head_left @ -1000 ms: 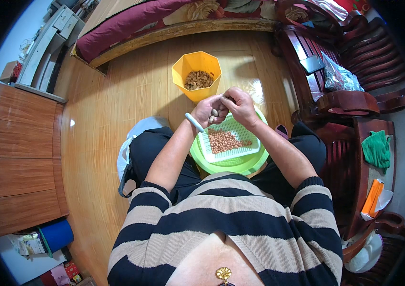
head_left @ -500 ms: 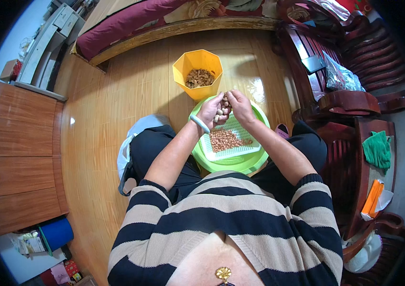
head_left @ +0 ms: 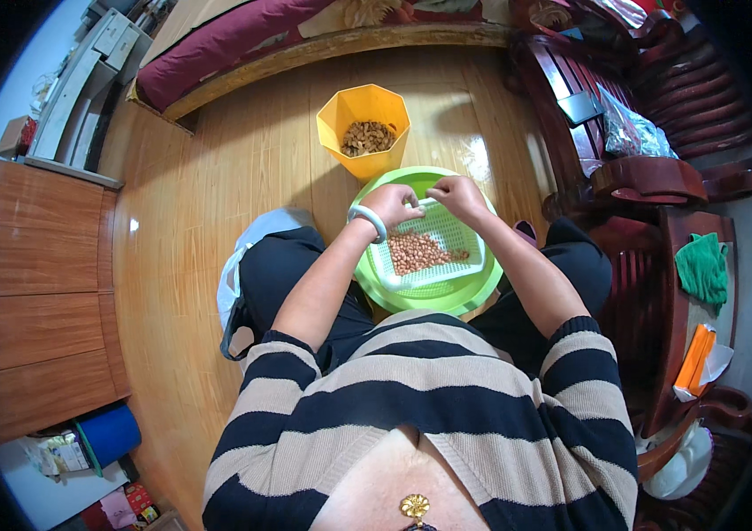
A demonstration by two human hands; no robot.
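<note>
Left hand (head_left: 394, 206): fingers curled; cannot tell what it holds.
Right hand (head_left: 459, 196): fingertips narrow; cannot tell whether holding anything.
Basket (head_left: 457, 232): holds nuts (head_left: 416, 255), inside green basin (head_left: 471, 289).

Well right of the right hand (head_left: 460, 196) lie a green cloth (head_left: 702, 270) and, on a dark bench (head_left: 562, 71), a clear bag (head_left: 631, 133). Brown cabinets (head_left: 35, 234) stand far left of the left hand (head_left: 391, 205); a wooden frame (head_left: 349, 50) with maroon cloth (head_left: 226, 49) runs beyond both.
</note>
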